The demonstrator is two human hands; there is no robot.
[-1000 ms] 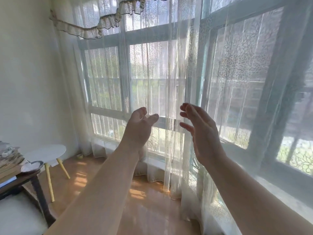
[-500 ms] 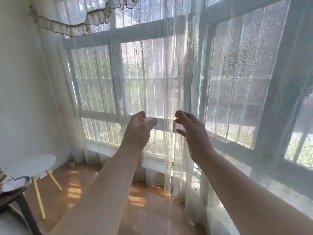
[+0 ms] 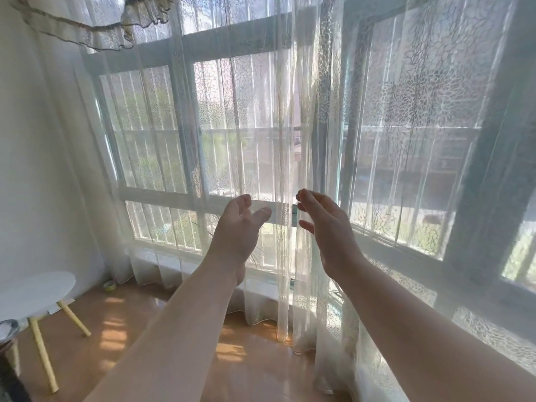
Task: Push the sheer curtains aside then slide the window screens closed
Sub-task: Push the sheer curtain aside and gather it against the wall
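Observation:
White sheer curtains hang floor-length across the whole window. The left sheer curtain (image 3: 220, 117) and the right sheer curtain (image 3: 412, 111) meet at a bunched seam (image 3: 285, 169) in the middle. Both arms are stretched out at waist height toward that seam. My left hand (image 3: 237, 230) is open, fingers spread, just left of the seam. On the other side, my right hand (image 3: 327, 227) is open with its fingertips at the curtain edge. Neither hand holds fabric. The window frame (image 3: 179, 195) shows through the sheers; the screens are hidden behind them.
A round white side table (image 3: 37, 288) with yellow legs stands at the lower left, next to a dark table with a bowl (image 3: 7, 329). A frilled valance (image 3: 87, 27) sags at the top left. A white wall bounds the left; the floor is wood.
Both hands have reached farther forward and closer to the seam between the curtains. The view has come nearer to the window and turned slightly left.

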